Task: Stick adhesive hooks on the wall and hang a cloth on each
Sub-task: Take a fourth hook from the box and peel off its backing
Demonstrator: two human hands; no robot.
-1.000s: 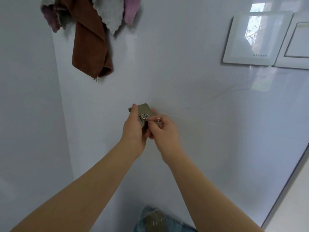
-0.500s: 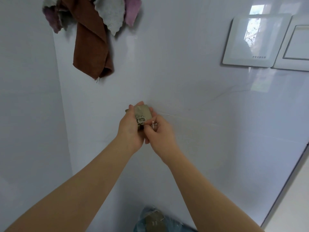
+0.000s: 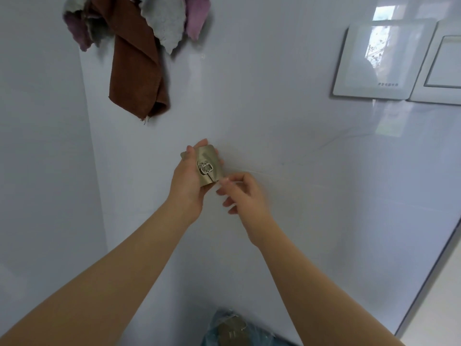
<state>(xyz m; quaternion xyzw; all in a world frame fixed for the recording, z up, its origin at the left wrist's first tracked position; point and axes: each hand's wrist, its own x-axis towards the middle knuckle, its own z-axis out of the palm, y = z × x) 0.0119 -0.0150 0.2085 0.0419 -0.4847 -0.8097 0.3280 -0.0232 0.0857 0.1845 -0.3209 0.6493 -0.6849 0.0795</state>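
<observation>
An adhesive hook (image 3: 208,168), a square bronze-coloured pad with a small metal fitting at its middle, is held up in front of the white wall (image 3: 274,126) by the left hand (image 3: 185,188). The pad is gripped at its edges: the thumb is laid over its upper left corner, while the fingers (image 3: 203,142) are curled round from behind, so that their tips are seen at the top edge and along the right edge. The metal fitting is left uncovered and is turned toward the camera.

The right hand (image 3: 243,193) is found just beside the pad's lower right corner. Its thumb and forefinger are brought together at their tips close to that corner, and the other fingers are loosely curled below. The hand is blurred, so it cannot be told whether anything is pinched there, or whether the pad is touched.

Higher on the wall, to the left, a brown cloth (image 3: 136,78) is seen hanging, with a grey cloth (image 3: 164,23) and a purple cloth (image 3: 197,18) bunched beside it at the top edge. Two white switch plates (image 3: 381,61) are mounted on the wall at the right. At the bottom edge, between the forearms, a clear bluish bag (image 3: 234,330) with bronze pieces inside is partly shown.
</observation>
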